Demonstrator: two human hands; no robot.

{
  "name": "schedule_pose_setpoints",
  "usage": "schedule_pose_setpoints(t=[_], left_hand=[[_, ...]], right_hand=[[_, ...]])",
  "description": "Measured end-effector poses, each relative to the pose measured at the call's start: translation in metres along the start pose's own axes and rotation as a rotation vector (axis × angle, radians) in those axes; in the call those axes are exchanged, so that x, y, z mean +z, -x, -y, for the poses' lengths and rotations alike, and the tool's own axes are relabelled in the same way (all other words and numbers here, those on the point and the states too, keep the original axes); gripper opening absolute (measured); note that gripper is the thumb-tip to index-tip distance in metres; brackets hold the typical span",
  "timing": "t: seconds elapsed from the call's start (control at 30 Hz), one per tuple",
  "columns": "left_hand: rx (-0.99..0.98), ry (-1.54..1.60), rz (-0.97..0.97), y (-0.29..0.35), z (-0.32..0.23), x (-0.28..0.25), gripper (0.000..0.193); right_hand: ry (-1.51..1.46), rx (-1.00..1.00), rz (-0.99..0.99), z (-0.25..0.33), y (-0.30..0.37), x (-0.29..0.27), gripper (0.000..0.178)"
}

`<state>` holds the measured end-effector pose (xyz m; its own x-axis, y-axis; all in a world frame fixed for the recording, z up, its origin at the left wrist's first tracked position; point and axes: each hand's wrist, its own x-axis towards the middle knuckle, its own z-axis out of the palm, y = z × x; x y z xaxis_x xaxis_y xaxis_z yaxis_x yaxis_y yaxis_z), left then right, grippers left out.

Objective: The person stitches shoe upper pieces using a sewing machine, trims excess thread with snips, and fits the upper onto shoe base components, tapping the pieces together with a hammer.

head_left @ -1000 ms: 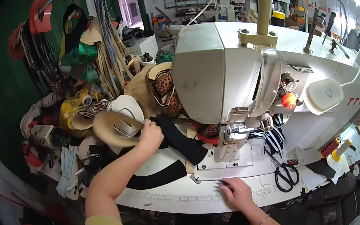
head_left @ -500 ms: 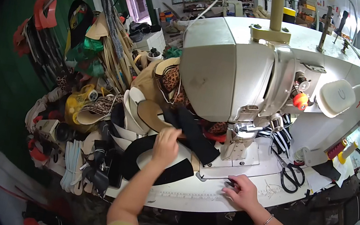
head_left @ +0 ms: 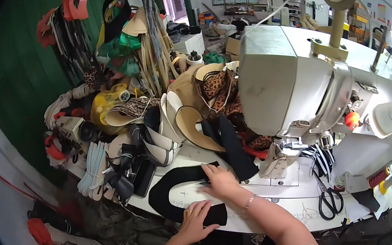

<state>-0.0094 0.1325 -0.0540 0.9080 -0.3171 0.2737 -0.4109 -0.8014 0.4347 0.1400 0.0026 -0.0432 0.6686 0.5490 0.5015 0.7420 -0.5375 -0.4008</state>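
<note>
A black U-shaped fabric piece point(head_left: 160, 191) lies flat on the white sewing table, its two arms pointing right. On its near arm rests my left hand point(head_left: 196, 221), palm down with fingers spread. My right hand point(head_left: 222, 182) reaches across from the right and touches the end of the far arm, fingers extended and slightly blurred. Just beyond it, a long black fabric strip point(head_left: 235, 149) slopes down toward the needle area of the sewing machine point(head_left: 268, 88). Neither hand shows anything lifted in it.
Black-handled scissors point(head_left: 330, 203) lie right of the machine, near thread spools point(head_left: 387, 182). Behind the U-shaped piece stand a tan curved visor piece point(head_left: 193, 131) and pale visor pieces point(head_left: 170, 113). Bundled light straps point(head_left: 95, 168) and mixed materials crowd the left side.
My right hand has crossed leftward from the front of the machine to the U-shaped piece. My left hand has come down nearer me onto its near arm. The view has turned left.
</note>
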Motion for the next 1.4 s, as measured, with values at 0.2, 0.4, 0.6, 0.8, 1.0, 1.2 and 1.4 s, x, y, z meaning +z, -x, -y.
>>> schedule_pose_setpoints(t=[0.2, 0.4, 0.6, 0.8, 1.0, 1.2, 1.4], left_hand=[[-0.034, -0.07, -0.009, -0.003, -0.001, 0.0, 0.076], [-0.128, -0.02, 0.118, -0.019, 0.002, -0.014, 0.071], [-0.196, 0.307, -0.417, -0.008, 0.024, -0.043, 0.039], [-0.223, 0.867, -0.904, -0.011, 0.026, -0.101, 0.03], [0.108, 0.155, -0.53, -0.057, -0.018, -0.08, 0.015], [0.132, 0.502, -0.315, -0.112, -0.046, -0.043, 0.013], [0.18, 0.478, -0.208, -0.119, -0.057, -0.035, 0.011]], right_hand=[[0.38, -0.19, 0.103, -0.028, -0.006, 0.019, 0.049], [0.206, 0.005, 0.207, -0.024, -0.006, -0.008, 0.058], [0.13, 0.102, 0.232, -0.017, -0.008, -0.009, 0.063], [0.155, -0.003, 0.187, -0.026, 0.004, -0.001, 0.035], [-0.717, 0.451, -0.087, 0.007, 0.023, -0.068, 0.026], [-1.177, 0.665, -0.058, 0.01, 0.074, -0.117, 0.012], [-1.264, 0.716, -0.014, 0.004, 0.096, -0.131, 0.019]])
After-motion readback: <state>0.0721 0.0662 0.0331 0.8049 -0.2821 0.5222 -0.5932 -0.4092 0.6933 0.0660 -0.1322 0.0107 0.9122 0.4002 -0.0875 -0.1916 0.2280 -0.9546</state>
